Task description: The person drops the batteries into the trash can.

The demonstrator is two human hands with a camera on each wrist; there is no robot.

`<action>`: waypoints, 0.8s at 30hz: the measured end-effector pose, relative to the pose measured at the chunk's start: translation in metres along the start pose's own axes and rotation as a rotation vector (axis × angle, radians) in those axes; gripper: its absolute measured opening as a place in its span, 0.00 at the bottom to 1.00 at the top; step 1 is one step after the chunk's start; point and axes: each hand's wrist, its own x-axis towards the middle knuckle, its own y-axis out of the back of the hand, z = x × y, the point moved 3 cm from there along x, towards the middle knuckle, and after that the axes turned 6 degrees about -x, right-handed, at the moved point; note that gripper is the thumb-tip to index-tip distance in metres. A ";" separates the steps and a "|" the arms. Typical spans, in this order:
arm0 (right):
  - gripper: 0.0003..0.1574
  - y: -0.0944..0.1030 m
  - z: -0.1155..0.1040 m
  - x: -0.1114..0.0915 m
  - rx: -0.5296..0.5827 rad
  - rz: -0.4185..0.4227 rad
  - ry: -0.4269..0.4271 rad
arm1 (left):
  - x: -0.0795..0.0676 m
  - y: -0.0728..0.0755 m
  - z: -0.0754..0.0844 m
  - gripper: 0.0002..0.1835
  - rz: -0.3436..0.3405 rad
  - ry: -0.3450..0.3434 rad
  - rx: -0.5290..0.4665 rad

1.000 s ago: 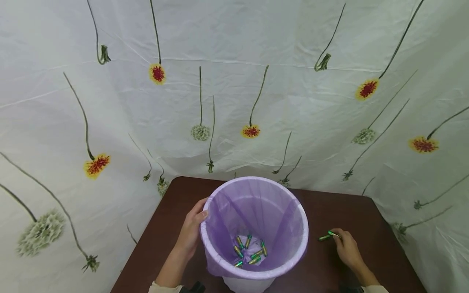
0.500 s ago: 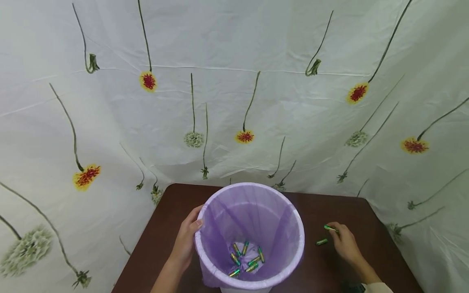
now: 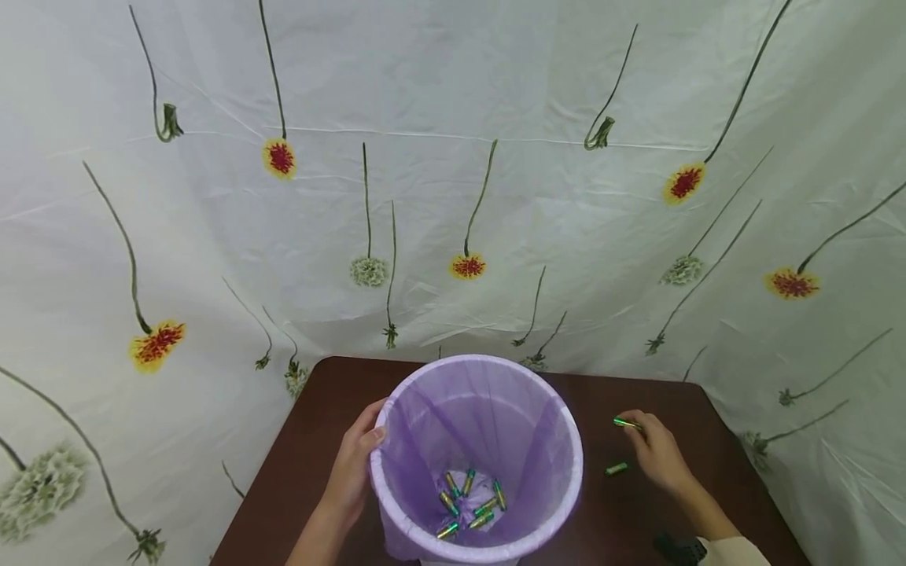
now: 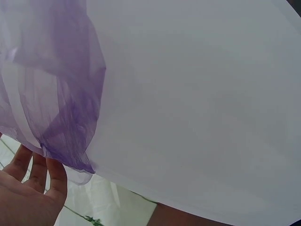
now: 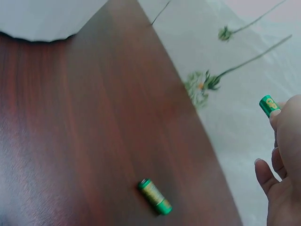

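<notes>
A white bin [image 3: 476, 456] lined with a thin purple bag [image 3: 410, 440] stands at the table's near middle. At its bottom lie several green-and-gold batteries [image 3: 484, 507]. My left hand [image 3: 350, 460] grips the bin's left rim, thumb over the edge and fingers outside; in the left wrist view those fingers [image 4: 57, 181] press against the bag's overhang. To the right of the bin, my right hand [image 3: 660, 452] pinches one green battery [image 5: 269, 105] between thumb and fingers, above the table. Another battery [image 3: 616, 469] lies on the tabletop between the bin and my right hand.
The dark brown table [image 3: 602, 519] has rounded far corners. Behind it and at both sides hangs a white curtain [image 3: 425, 94] printed with flowers, close to the table's edges.
My right hand has lifted the battery from beside the other one and moved slightly away from it. The left hand keeps its grip on the rim. The head view has shifted a little.
</notes>
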 end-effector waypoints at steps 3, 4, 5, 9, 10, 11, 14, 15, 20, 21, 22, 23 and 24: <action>0.09 0.003 -0.008 0.008 0.020 -0.023 -0.010 | -0.001 0.001 0.000 0.23 0.009 0.001 -0.003; 0.10 0.004 -0.011 0.010 0.028 -0.028 -0.008 | -0.001 0.002 0.000 0.23 0.012 0.002 -0.004; 0.10 0.006 -0.014 0.013 0.040 -0.035 -0.005 | -0.001 0.002 -0.001 0.23 0.012 0.002 -0.005; 0.11 0.018 -0.032 0.025 0.076 -0.034 0.029 | 0.000 0.002 -0.002 0.23 0.006 0.007 -0.006; 0.11 0.021 -0.037 0.029 0.079 -0.026 0.040 | 0.001 0.001 -0.002 0.23 0.001 0.007 -0.008; 0.11 0.025 -0.043 0.032 0.083 -0.019 0.052 | 0.001 0.001 -0.002 0.23 -0.002 0.008 -0.009; 0.11 0.035 -0.060 0.041 0.089 -0.002 0.104 | 0.002 0.001 -0.002 0.24 0.001 0.002 -0.013; 0.12 0.037 -0.066 0.044 0.094 -0.001 0.120 | 0.002 0.001 -0.002 0.24 0.004 0.000 -0.014; 0.12 0.047 -0.091 0.056 0.093 -0.019 0.170 | 0.002 0.002 -0.002 0.24 0.001 -0.011 -0.019; 0.12 0.048 -0.095 0.057 0.098 -0.026 0.174 | 0.002 0.002 -0.003 0.24 0.000 -0.011 -0.020; 0.12 0.049 -0.099 0.058 0.102 -0.034 0.176 | 0.002 0.002 -0.003 0.24 0.000 -0.008 -0.019; 0.12 0.050 -0.103 0.059 0.109 -0.043 0.179 | 0.001 0.002 -0.003 0.24 0.000 -0.005 -0.018; 0.12 0.050 -0.107 0.059 0.116 -0.051 0.179 | 0.001 0.002 -0.003 0.23 0.000 -0.002 -0.018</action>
